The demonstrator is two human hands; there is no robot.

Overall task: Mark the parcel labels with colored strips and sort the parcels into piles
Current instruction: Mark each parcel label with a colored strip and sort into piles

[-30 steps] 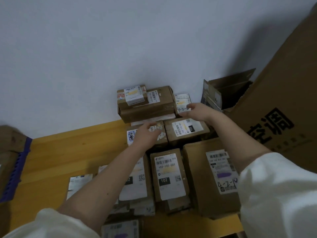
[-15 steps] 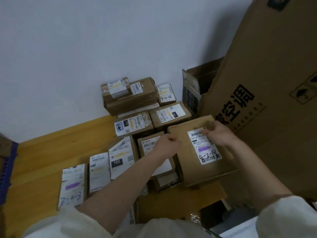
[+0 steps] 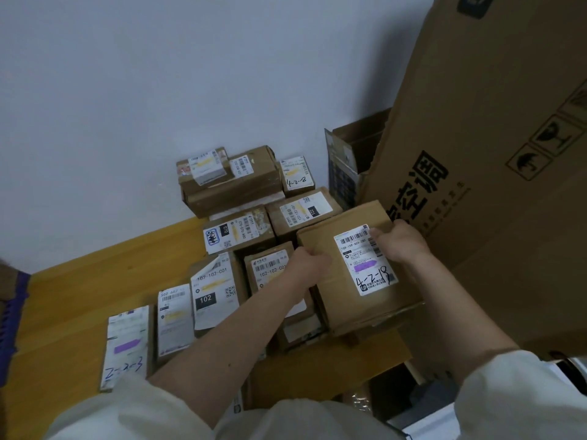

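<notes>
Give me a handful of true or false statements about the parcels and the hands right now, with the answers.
1. Both hands hold the same box. True: the left hand grips its left edge and the right hand its far right edge of the held box.
2. The held box's label has a yellow strip. False: the strip is purple.
3. That label is handwritten 4-2-18. True.
4. The flat parcel at the near left reads 4-2-8. False: it reads 2-2-3.
5. The parcels lie on a wooden surface by a wall. True.
</notes>
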